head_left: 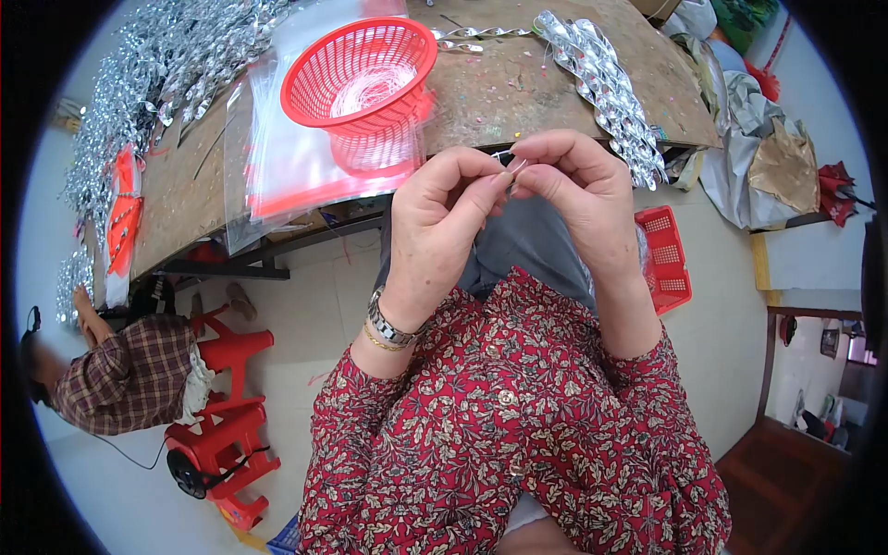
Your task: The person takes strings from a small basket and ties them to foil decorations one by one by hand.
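My left hand [437, 208] and my right hand [581, 196] meet just in front of the table edge, thumbs and forefingers pinched together. Between the fingertips runs a thin whitish string [522, 166], with a small shiny bit at the left fingers; its exact shape is too small to make out. Just beyond my left hand stands a red plastic basket [305, 88] holding a tangle of fine white string [370, 90]. It rests on a stack of clear plastic bags [282, 166] with red bottom edges. Twisted silver foil strips [601, 83] lie past my right hand.
Heaps of silver foil strips [199, 55] cover the left side of the wooden table [499, 102]. A person in a checked shirt [125, 375] sits at the left near red stools [227, 435]. A red crate [664, 259] stands on the floor at the right.
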The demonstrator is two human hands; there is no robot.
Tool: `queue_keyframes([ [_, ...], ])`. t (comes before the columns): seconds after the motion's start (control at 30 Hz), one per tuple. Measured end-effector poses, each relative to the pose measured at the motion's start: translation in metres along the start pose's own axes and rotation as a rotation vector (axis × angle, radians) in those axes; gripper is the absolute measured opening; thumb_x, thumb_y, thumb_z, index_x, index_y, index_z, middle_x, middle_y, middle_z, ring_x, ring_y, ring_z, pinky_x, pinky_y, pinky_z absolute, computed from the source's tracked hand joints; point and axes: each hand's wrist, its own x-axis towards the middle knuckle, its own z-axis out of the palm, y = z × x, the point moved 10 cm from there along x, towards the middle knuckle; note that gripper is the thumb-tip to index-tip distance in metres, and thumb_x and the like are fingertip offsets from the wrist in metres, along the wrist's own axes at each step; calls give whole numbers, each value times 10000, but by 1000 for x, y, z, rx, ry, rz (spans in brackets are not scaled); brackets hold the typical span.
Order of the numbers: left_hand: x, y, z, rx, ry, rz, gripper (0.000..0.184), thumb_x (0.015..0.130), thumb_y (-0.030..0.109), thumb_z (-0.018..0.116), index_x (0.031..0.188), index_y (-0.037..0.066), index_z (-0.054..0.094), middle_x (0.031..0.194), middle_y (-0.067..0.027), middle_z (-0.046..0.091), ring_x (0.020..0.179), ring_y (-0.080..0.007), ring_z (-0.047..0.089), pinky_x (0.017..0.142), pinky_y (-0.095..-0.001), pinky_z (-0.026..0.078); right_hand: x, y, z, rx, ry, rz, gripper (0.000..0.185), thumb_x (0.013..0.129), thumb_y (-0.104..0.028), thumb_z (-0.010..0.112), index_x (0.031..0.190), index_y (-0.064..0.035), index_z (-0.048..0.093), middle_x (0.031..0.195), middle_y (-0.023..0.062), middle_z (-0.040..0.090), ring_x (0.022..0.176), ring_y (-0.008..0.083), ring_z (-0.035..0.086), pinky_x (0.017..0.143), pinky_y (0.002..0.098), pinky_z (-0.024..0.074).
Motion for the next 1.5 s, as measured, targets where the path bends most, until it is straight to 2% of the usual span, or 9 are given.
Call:
queue_keyframes([
  [0.57,1,3,2,122,-15,64,60,859,31,603,898,-13,615,811,-32,594,724,-85,557,650,-217,442,0,-2,-3,-71,-17,-10,75,862,5,591,922,16,636,904,75,660,766,107,614,714,227,506],
  [0.77,7,35,2,283,-2,336,81,865,42,596,925,-8,617,913,-61,621,846,-138,574,724,-250,454,14,-34,0,-165,-75,-79,44,836,19,604,865,9,636,905,65,640,797,102,588,729,219,473],
  [0.87,13,48,-1,160,60,334,124,877,52,583,982,-6,610,986,-74,623,878,-151,573,756,-258,451,22,-55,6,-232,-131,-144,43,823,33,604,847,9,631,911,57,621,832,106,572,755,223,453],
  [1.0,24,59,10,-35,-66,283,158,924,68,531,1044,-19,586,1070,-76,611,955,-132,568,824,-240,445,34,-75,11,-290,-193,-218,43,812,42,605,834,9,623,901,50,598,849,117,566,772,232,446],
  [1.07,31,58,14,-72,-86,270,156,941,72,508,1038,-24,582,1016,-77,628,929,-125,584,832,-244,456,37,-83,14,-290,-217,-233,38,811,40,607,829,9,620,896,49,596,848,121,566,773,233,446],
  [1.13,36,50,19,-163,-139,214,160,946,85,505,1032,-22,586,960,-76,637,891,-128,596,819,-249,464,42,-77,12,-214,-227,-108,28,811,31,610,823,6,616,895,46,595,859,126,561,793,244,441],
  [1.27,39,33,25,-342,-239,57,216,973,158,479,1025,-16,596,818,-72,644,798,-137,619,778,-262,487,47,-83,7,-298,-199,-191,21,809,20,618,814,0,615,890,41,592,870,127,554,809,252,434],
  [1.37,40,34,28,-336,-369,91,301,1006,218,404,1068,-40,547,890,-125,625,840,-208,631,850,-335,489,52,-80,5,-251,-201,-146,21,804,11,629,812,-5,617,879,34,590,876,124,547,817,256,428],
  [1.5,42,40,33,-334,-350,73,327,1012,237,387,1064,-43,547,866,-127,623,838,-208,629,826,-341,498,56,-92,8,-290,-196,-171,14,808,2,630,813,-2,618,847,19,592,852,108,548,804,245,427],
])
